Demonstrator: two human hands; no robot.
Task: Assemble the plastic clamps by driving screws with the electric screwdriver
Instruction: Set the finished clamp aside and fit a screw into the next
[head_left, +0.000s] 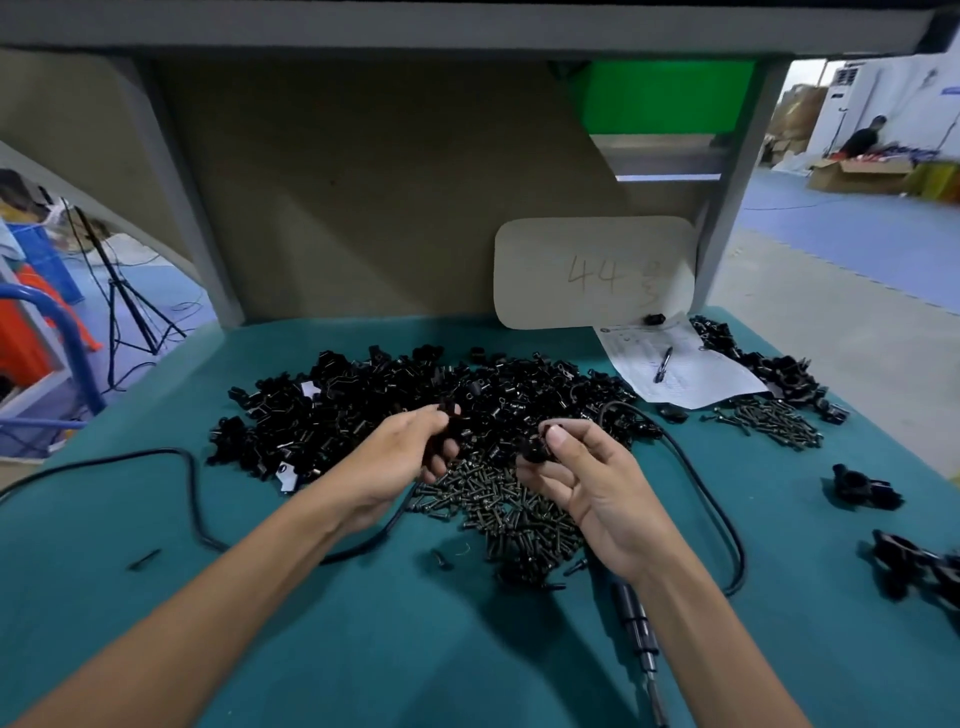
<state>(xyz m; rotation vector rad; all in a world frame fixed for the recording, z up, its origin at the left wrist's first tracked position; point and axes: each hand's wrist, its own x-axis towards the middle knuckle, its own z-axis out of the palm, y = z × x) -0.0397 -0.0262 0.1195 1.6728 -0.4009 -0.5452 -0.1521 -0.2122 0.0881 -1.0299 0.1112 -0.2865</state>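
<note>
Left hand (400, 457): fingers curled round a small black clamp piece (450, 415), held just above the near edge of the heap.
Right hand (589, 480): palm up, thumb and fingertips pinching a second clamp part (535, 451) over the screws.
Heap of clamp parts (405, 400): spread across the middle of the green table (311, 634), beyond both hands.
Screws (511, 506): a loose pile near the hands, touching the heap's near side.
Screwdriver (635, 621): lying on the table close to me, partly hidden under the right forearm, in nobody's grip.
Cable (189, 470): black, looping over the table on the left.
Finished clamps (862, 491): at the right edge, well apart from the heap.
Paper sheet (696, 371): far right, with a pen (664, 364) on it.
</note>
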